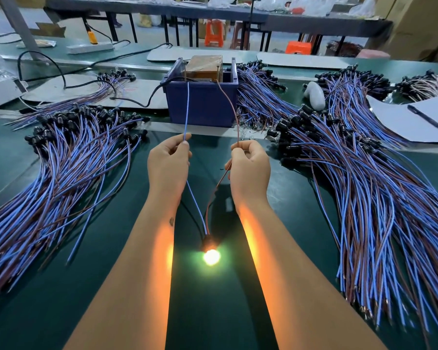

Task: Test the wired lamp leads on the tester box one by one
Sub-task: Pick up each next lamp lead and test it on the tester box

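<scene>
Blue wire [186,107] is pinched between thumb and curled fingers of the left hand [168,161], just left of the frame's centre, and is run up to the top of the tester box [202,97] at upper centre. Brown wire [229,102] is pinched the same way by the right hand [249,165], just right of centre, and is also led up to the box. Both wires are joined lower down at a lit lamp [211,256], which is seen glowing on the green mat [213,311] between the 2 forearms. 2 large heaps of wired lamps are spread on the table: the left heap [61,168] and the right heap [364,185]. A pen [425,116] is laid on paper [400,122] at the right edge.
</scene>
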Available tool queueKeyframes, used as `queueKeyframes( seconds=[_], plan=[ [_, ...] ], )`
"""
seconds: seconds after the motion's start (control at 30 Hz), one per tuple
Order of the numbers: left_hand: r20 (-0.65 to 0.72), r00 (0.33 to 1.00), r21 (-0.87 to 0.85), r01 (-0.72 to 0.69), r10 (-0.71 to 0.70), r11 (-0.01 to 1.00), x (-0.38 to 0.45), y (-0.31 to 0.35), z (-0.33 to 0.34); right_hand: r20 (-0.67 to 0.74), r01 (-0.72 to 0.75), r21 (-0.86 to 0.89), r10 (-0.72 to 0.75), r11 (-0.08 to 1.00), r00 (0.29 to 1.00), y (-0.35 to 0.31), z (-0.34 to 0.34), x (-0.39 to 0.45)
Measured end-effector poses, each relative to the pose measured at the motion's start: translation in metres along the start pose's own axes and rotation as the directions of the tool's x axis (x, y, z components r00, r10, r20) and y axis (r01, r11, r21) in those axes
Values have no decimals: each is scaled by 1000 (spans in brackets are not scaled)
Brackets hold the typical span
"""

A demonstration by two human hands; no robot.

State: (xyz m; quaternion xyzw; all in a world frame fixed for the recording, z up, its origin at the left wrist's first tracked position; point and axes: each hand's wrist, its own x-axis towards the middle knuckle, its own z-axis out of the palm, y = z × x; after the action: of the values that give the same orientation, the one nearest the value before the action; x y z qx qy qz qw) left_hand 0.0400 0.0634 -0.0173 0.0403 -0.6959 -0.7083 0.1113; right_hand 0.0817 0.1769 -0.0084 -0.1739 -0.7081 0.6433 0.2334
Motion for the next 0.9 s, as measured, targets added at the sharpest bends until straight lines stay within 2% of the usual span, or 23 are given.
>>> queueKeyframes(
  seconds=[0.2,0.33,0.47,0.53,0.63,0.73,0.8,0.87,0.9],
  plan=[
    [10,1000,-4,-10,10,1000,-1,-1,0,8,42,-53,-42,998,999,1,1,-1],
    [98,995,-12,-8,9,1000,-5,3,5,178,247,-192,-214,950,961,5,8,-5],
    [203,979,-89,37,-18,995,-13,7,10,301,320,-263,-238,910,924,9,11,-6],
    [209,977,-149,83,-51,985,-12,8,9,312,270,-186,-204,945,928,6,10,-5],
    [239,965,-401,198,-107,894,-6,10,3,368,72,50,-85,996,926,1,6,-2],
    [263,956,-563,262,-130,784,-3,11,-2,480,76,107,-119,991,869,0,3,-3],
    [240,960,-566,259,-144,783,-3,9,-3,474,67,215,-164,974,865,-1,3,-4],
    [207,969,-496,221,-133,839,-7,8,0,369,28,326,-154,945,916,-2,3,-3],
    [176,980,-417,164,-98,894,-9,8,2,288,34,319,-131,947,949,-1,2,-1]
  ],
)
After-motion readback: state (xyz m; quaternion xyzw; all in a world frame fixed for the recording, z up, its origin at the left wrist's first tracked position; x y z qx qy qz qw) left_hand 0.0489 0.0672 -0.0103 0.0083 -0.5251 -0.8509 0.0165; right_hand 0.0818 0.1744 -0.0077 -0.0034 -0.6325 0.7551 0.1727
